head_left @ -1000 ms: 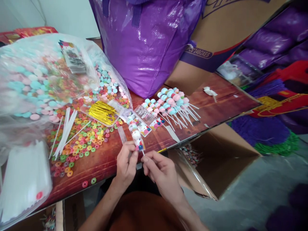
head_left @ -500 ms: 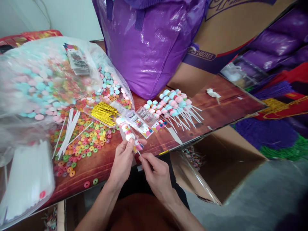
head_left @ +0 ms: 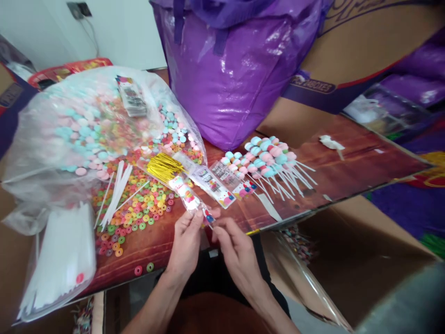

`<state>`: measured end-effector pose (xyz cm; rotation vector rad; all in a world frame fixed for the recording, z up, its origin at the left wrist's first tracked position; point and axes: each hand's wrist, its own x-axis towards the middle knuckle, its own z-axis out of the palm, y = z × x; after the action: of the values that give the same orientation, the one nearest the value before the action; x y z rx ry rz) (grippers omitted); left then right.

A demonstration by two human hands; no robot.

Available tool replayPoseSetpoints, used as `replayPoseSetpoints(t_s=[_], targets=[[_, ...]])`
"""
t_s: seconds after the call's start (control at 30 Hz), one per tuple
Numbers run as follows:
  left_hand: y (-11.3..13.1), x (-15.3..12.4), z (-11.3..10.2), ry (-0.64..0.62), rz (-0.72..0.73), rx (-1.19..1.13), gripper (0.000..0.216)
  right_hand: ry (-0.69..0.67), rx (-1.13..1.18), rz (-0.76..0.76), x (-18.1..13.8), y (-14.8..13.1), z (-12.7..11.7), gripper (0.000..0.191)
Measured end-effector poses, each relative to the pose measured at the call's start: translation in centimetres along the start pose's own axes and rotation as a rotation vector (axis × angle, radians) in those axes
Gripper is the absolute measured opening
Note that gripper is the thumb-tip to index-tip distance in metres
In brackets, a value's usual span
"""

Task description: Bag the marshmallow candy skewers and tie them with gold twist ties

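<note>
My left hand (head_left: 188,236) is closed on a clear printed bag with a candy skewer (head_left: 187,191) inside, pinching it near its lower end. The skewer carries white, pink and orange sweets. My right hand (head_left: 238,248) is closed at the lower end of the same bag, by the stick; its fingertips hide the exact grip. Just beyond lie flat printed bags (head_left: 211,183) and a bundle of gold twist ties (head_left: 162,167). To the right is a pile of finished-looking candy skewers (head_left: 269,157) with white sticks.
Loose gummy rings (head_left: 139,211) and white sticks (head_left: 118,195) lie left, before a large plastic bag of sweets (head_left: 45,130). A bag of white sticks (head_left: 64,255) sits front left. Behind stands a purple bag (head_left: 229,83); an open carton (head_left: 333,250) is below the table's right edge.
The view has shifted, so the table appears further right and lower. My right hand has moved up against the bag's lower end, and the stick that showed there is now mostly hidden.
</note>
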<state>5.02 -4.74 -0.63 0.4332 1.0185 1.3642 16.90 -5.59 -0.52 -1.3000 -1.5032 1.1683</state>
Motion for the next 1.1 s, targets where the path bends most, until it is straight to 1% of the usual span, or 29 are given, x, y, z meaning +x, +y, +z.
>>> replayPoseSetpoints(t_s=[0.03, 0.1, 0.13, 0.23, 0.3, 0.33, 0.37, 0.4, 0.43, 0.47, 0.5, 0.53, 0.57, 0.6, 0.63, 0.67, 0.7, 0.77, 0.83, 0.9, 0.97, 1.1], targets=[[-0.2, 0.1, -0.1, 0.008, 0.036, 0.015, 0.026, -0.007, 0.024, 0.032, 0.3, -0.1, 0.0, 0.018], [-0.3, 0.0, -0.3, -0.006, 0.066, 0.058, 0.026, -0.026, 0.117, 0.101, 0.9, -0.3, 0.4, 0.023], [-0.2, -0.1, -0.5, -0.024, 0.065, 0.066, 0.026, -0.041, 0.194, 0.135, 1.2, -0.5, 0.8, 0.025], [1.0, -0.7, -1.8, -0.095, 0.024, 0.022, 0.03, -0.129, 0.501, 0.278, 1.6, -1.2, 2.8, 0.043], [2.1, -1.3, -3.2, -0.152, 0.0, -0.029, 0.031, -0.267, 0.637, 0.386, 1.6, -1.7, 4.0, 0.047], [2.6, -1.5, -3.9, -0.169, 0.009, -0.054, 0.029, -0.36, 0.648, 0.422, 1.6, -1.9, 4.4, 0.046], [3.1, -1.7, -4.6, -0.176, 0.022, -0.078, 0.026, -0.465, 0.616, 0.425, 1.7, -2.1, 4.7, 0.045], [3.4, -1.8, -5.2, -0.161, 0.04, -0.103, 0.023, -0.567, 0.536, 0.385, 2.0, -2.4, 4.9, 0.043], [3.7, -1.8, -5.6, -0.126, 0.074, -0.131, 0.021, -0.635, 0.404, 0.299, 2.4, -2.7, 4.9, 0.041], [4.0, -1.7, -6.0, -0.081, 0.125, -0.159, 0.019, -0.65, 0.23, 0.174, 3.1, -3.1, 4.9, 0.037], [4.2, -1.5, -6.3, -0.027, 0.183, -0.185, 0.019, -0.61, 0.026, 0.033, 4.0, -3.5, 4.8, 0.033], [4.4, -1.3, -6.4, 0.026, 0.237, -0.203, 0.019, -0.525, -0.188, -0.109, 5.1, -4.0, 4.8, 0.031], [4.6, -1.0, -6.6, 0.074, 0.278, -0.213, 0.02, -0.41, -0.39, -0.23, 6.3, -4.5, 4.9, 0.028], [4.8, -0.8, -6.6, 0.116, 0.297, -0.214, 0.022, -0.301, -0.558, -0.31, 7.8, -5.1, 5.2, 0.027], [4.9, -0.6, -6.7, 0.149, 0.29, -0.207, 0.023, -0.241, -0.684, -0.353, 9.3, -5.6, 5.6, 0.027], [5.0, -0.4, -6.7, 0.175, 0.267, -0.197, 0.024, -0.215, -0.79, -0.358, 10.9, -6.0, 6.1, 0.025], [5.1, -0.3, -6.7, 0.196, 0.241, -0.191, 0.026, -0.196, -0.882, -0.328, 12.4, -6.3, 6.7, 0.024], [5.0, -0.1, -6.6, 0.228, 0.21, -0.197, 0.029, -0.241, -1.002, -0.269, 15.1, -6.5, 8.1, 0.024], [4.8, 0.0, -6.5, 0.242, 0.202, -0.22, 0.03, -0.287, -1.071, -0.237, 16.9, -6.2, 9.2, 0.025], [4.6, 0.1, -6.6, 0.241, 0.207, -0.246, 0.029, -0.311, -1.098, -0.229, 17.9, -5.8, 10.0, 0.026], [4.5, 0.3, -6.8, 0.237, 0.21, -0.265, 0.028, -0.318, -1.106, -0.232, 18.2, -5.4, 10.3, 0.027], [4.6, 0.4, -7.3, 0.255, 0.173, -0.289, 0.029, -0.333, -1.118, -0.232, 18.1, -5.4, 10.2, 0.034]])
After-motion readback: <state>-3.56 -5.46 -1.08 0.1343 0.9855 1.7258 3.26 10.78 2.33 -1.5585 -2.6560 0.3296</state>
